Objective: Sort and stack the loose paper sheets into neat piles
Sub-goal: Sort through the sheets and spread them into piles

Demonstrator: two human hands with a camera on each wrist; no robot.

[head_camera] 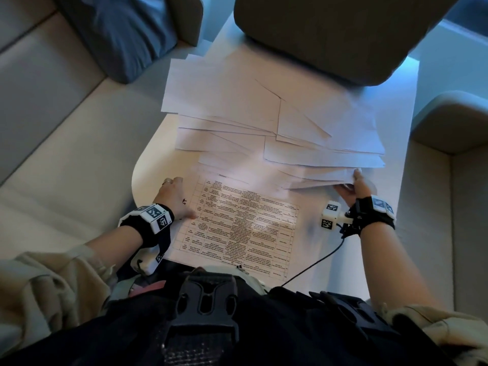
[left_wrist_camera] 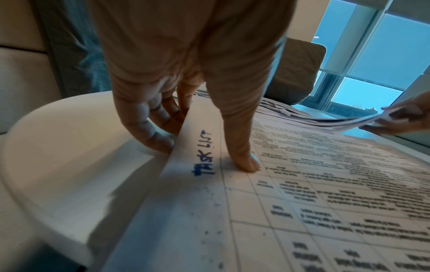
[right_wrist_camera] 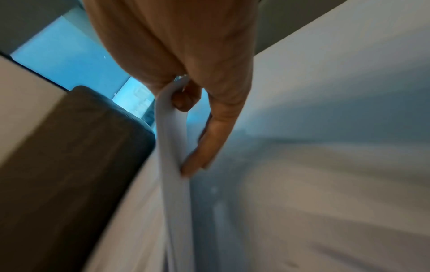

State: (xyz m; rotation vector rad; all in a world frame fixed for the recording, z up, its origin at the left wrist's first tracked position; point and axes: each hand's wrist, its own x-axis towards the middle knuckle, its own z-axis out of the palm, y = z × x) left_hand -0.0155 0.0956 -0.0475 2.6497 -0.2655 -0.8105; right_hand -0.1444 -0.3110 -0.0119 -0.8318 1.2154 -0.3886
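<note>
A white rounded-corner tabletop (head_camera: 148, 165) carries a loose, fanned heap of white paper sheets (head_camera: 264, 109) spread across its far half, the sheets lying skewed over one another. Nearer the person, at the tabletop's near edge, lies a printed sheet with a black-ruled table of text (head_camera: 237, 223), with "TASK LIST" handwritten in blue ink along its left margin (left_wrist_camera: 204, 154). The left hand (head_camera: 175, 198) rests at this sheet's left edge near the tabletop's rounded near-left corner: its grip is spread, with the thumb (left_wrist_camera: 244, 158) pressing down on the printed face while the other fingers (left_wrist_camera: 149, 132) reach under the lifted margin to the tabletop. The right hand (head_camera: 353, 190) is toward the tabletop's right edge, its grip closed on a thin bundle of white sheets (right_wrist_camera: 172, 139) from the heap's near-right corner, thumb on top and fingers below, raising that corner clear of the printed sheet. A grey-brown cushion (head_camera: 343, 33) overlaps the tabletop's far edge, and a blue cushion (head_camera: 118, 30) lies off the far-left corner.
</note>
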